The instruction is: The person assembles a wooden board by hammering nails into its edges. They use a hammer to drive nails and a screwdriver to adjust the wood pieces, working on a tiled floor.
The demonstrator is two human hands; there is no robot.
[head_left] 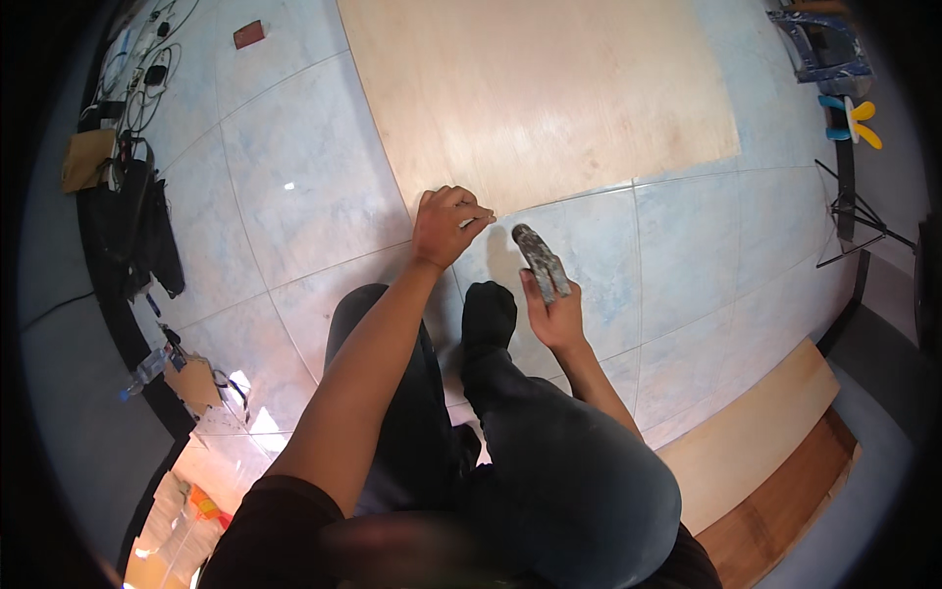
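My left hand is at the near edge of a large pale plywood sheet, close to its near left corner. Its thumb and forefinger are pinched together, and whatever lies between their tips is too small to name. Just right of it, over the floor tiles, my right hand grips a worn, mottled grey tool shaped like pliers. The tool's rounded head points up toward the sheet's edge, apart from it. Most fingers of my right hand are hidden behind the tool.
My black-socked foot rests on the tiles below the hands. Cables, a black bag and a plastic bottle line the left wall. A brown-red block lies far left. Wooden boards lean at lower right.
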